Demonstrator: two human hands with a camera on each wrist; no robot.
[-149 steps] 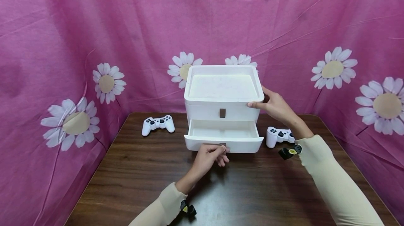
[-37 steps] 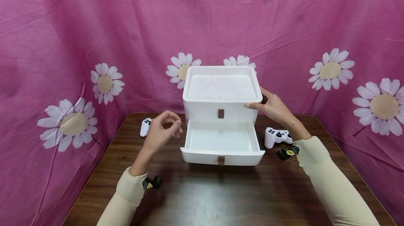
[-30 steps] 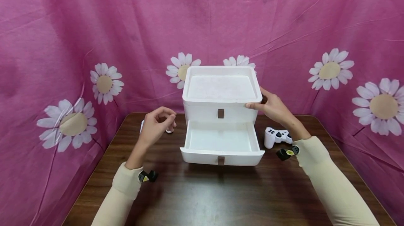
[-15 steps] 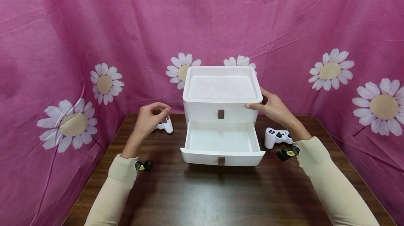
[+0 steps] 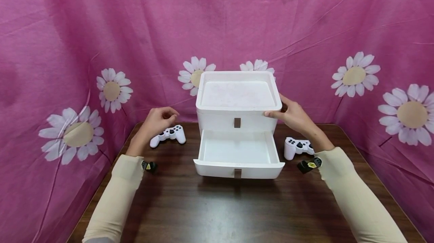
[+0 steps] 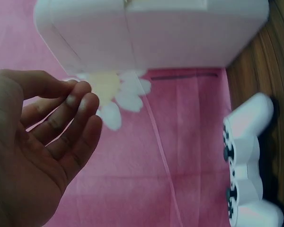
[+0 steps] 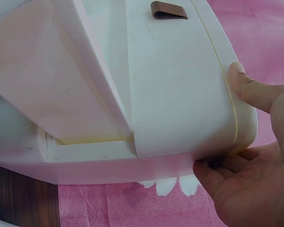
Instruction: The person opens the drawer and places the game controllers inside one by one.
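Observation:
A white two-drawer storage box (image 5: pixel 239 109) stands at the middle of the table, its lower drawer (image 5: pixel 239 149) pulled out with nothing inside. My right hand (image 5: pixel 294 115) grips the box's upper right corner, thumb on the front and fingers along the side; the right wrist view shows this hand (image 7: pixel 255 184) closely. To the left, my left hand (image 5: pixel 158 119) hovers over a white game controller (image 5: pixel 168 135), apart from it. In the left wrist view this hand (image 6: pixel 47 127) has loosely bent fingers holding nothing, with the controller (image 6: pixel 248 165) off to one side.
A second white game controller (image 5: pixel 297 147) lies right of the box, partly behind my right wrist. Brown leather-like tabs serve as drawer pulls, one on the upper drawer (image 5: pixel 237 122). A pink flowered cloth (image 5: pixel 152 39) hangs behind the wooden table (image 5: pixel 217 209).
Earlier my left hand pinched the lower drawer's tab; the drawer came farther out and the hand let go. It has since moved left and back over the left controller. The right hand stays put.

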